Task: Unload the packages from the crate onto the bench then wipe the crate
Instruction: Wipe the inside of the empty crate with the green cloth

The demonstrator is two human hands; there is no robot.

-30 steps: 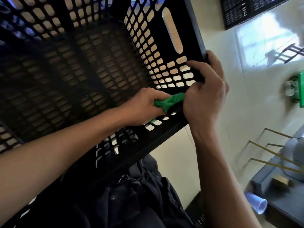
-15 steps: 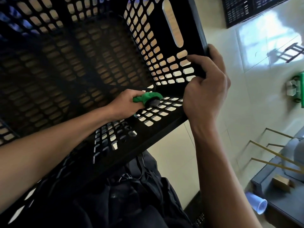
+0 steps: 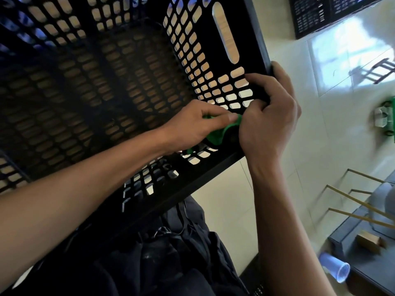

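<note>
A black perforated plastic crate (image 3: 256, 39) is tipped up in front of me, its open inside facing me, with nothing in it. My right hand (image 3: 269, 116) grips its right-hand corner, thumb inside and fingers wrapped round the outer edge. My left hand (image 3: 196, 124) reaches inside and holds a green cloth (image 3: 218, 135) against the lower wall near that corner, right beside my right hand. Part of the cloth is hidden under my left hand.
Another black crate (image 3: 320, 16) stands on the pale tiled floor at the top right. A dark low bench (image 3: 367, 259) at the bottom right carries a small cardboard box (image 3: 369, 242) and a clear plastic cup (image 3: 335, 270) on its side. My dark trousers fill the bottom middle.
My left hand with the cloth slid left into the crate, then back right to the corner beside my right hand. My right hand kept its hold on the crate corner.
</note>
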